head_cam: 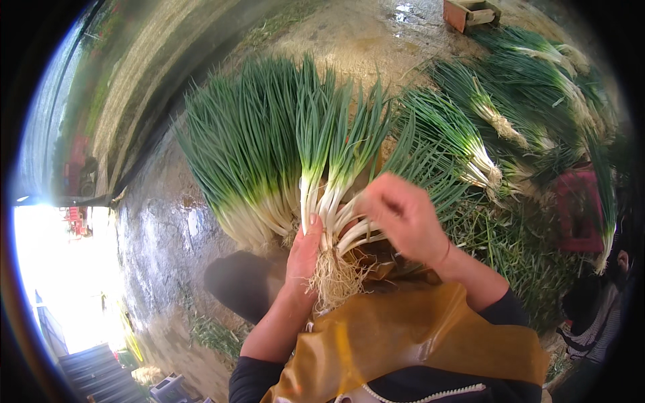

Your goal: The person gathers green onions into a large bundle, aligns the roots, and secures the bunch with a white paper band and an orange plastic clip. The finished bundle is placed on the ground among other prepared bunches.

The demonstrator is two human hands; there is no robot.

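A bunch of green onions [330, 199] with white stalks and tangled pale roots is gripped near its base by my left hand [305, 252]. Its roots hang over the brown waterproof apron [403, 332] on my lap. My right hand [403, 219] is blurred, its fingers curled beside the stalks that splay to the right. Whether it pinches a stalk or a leaf cannot be made out. Just left of the bunch, a broad row of green onions [247, 151] lies with leaves pointing away from me and white ends towards me.
More green onions [453, 136] are heaped at the right, some in bundles. Leaf scraps [504, 252] litter the ground below them. A pink crate [579, 209] and another person [594, 312] are at the right edge. A wooden box [471, 15] stands at the far top. Wet concrete floor [161, 242] stretches to the left.
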